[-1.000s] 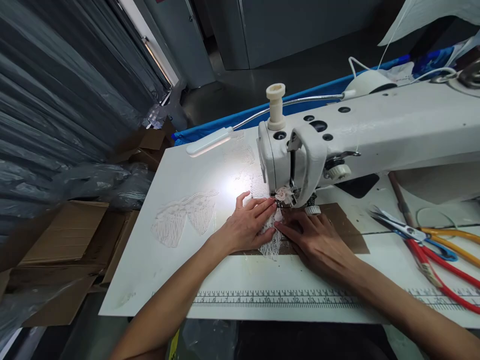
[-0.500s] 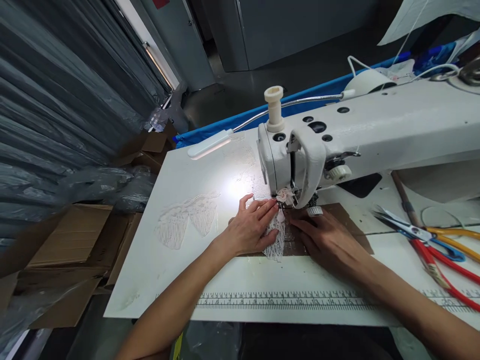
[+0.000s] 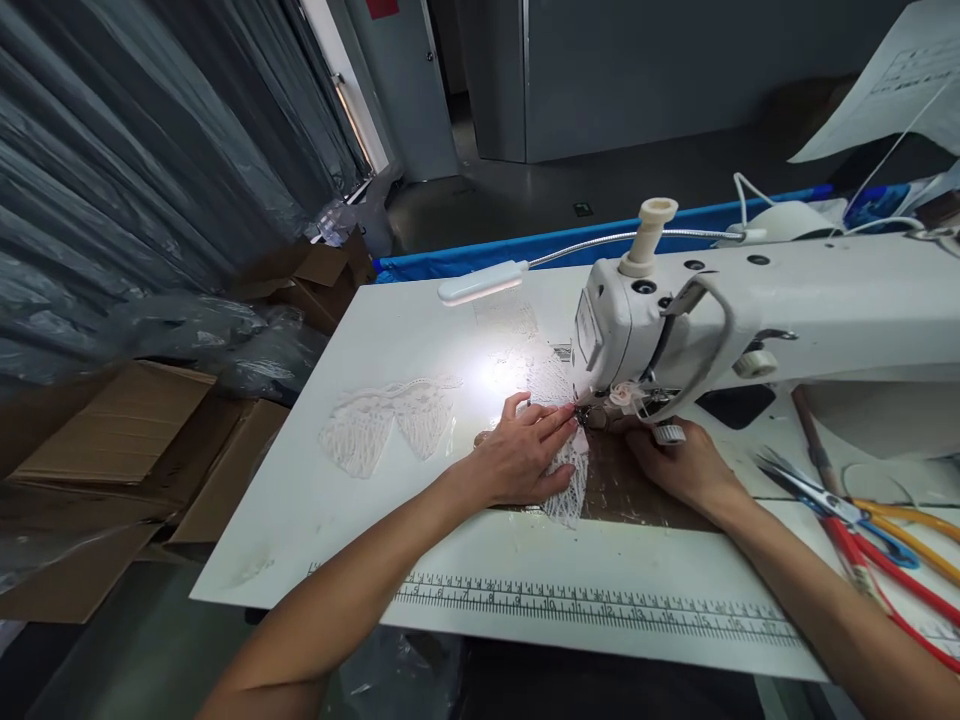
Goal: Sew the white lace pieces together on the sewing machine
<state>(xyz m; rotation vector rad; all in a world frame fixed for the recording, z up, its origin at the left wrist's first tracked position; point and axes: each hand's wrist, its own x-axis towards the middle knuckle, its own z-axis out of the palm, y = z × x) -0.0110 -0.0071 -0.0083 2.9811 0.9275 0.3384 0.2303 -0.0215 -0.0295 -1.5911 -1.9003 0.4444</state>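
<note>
My left hand point(image 3: 525, 457) lies with outstretched fingers on a strip of white lace point(image 3: 568, 490), pressing it beside the needle area. The lace runs under the presser foot of a white sewing machine point(image 3: 622, 320), over a brown plate point(image 3: 637, 490). My right hand point(image 3: 686, 465) reaches in from the right, its fingers stretching behind the machine's small ridged knob point(image 3: 670, 434). The fingertips are hidden near the foot, so their grip cannot be told. A small ruffled pink-white piece point(image 3: 625, 396) sits on the machine just above the foot.
Another lace piece point(image 3: 390, 420) lies flat at the left of the white table point(image 3: 285, 540). Scissors point(image 3: 817, 490) and red-handled pliers-like tools point(image 3: 892, 570) lie at the right. A lamp point(image 3: 484, 283) shines from above. Cardboard boxes point(image 3: 112, 420) stand left of the table.
The view has shifted, so the machine and table sit differently in the frame. My right fingers are now further behind the machine's foot and less visible. My left hand stays on the lace.
</note>
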